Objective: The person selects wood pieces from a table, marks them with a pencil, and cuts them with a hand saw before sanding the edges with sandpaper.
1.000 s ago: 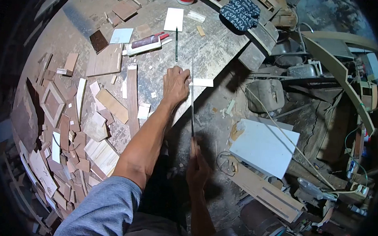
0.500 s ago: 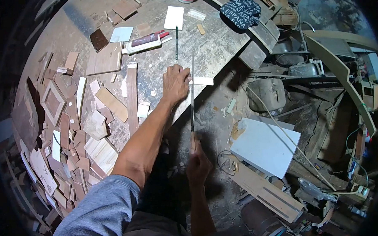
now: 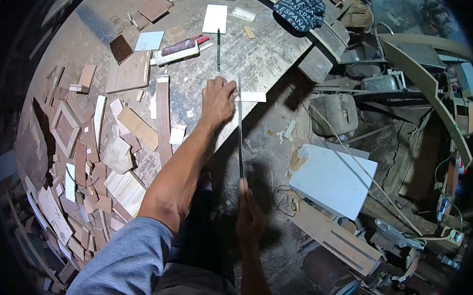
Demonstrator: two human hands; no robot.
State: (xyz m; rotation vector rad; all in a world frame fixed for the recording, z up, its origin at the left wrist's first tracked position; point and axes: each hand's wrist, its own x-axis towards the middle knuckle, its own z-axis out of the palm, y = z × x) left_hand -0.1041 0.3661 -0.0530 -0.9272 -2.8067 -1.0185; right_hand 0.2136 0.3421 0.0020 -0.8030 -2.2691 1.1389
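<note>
My left hand [image 3: 217, 102] is closed at the edge of the worktable [image 3: 261, 56], its curled fingers pressing a narrow white strip [image 3: 252, 97] whose right end sticks out past them. Across that strip, close beside my fingers, lies the thin blade of a handsaw [image 3: 240, 132], seen nearly edge-on. Off the table edge, lower down, my right hand [image 3: 251, 216] is wrapped round the saw's handle. The part of the strip under my left hand is hidden. A dark pencil [image 3: 218, 52] lies just beyond my left fingers.
Wood offcuts [image 3: 134, 127] cover the table's left side. Farther back are a sanding block [image 3: 178, 50], a white card [image 3: 215, 19] and a dark printed cloth [image 3: 299, 12]. Right of the table, a white panel [image 3: 332, 180], a plastic jug [image 3: 334, 114] and a long board [image 3: 335, 239] lie low down.
The saw and my right hand have drawn back a little toward me. My left hand stays on the strip. The whole view has shifted slightly.
</note>
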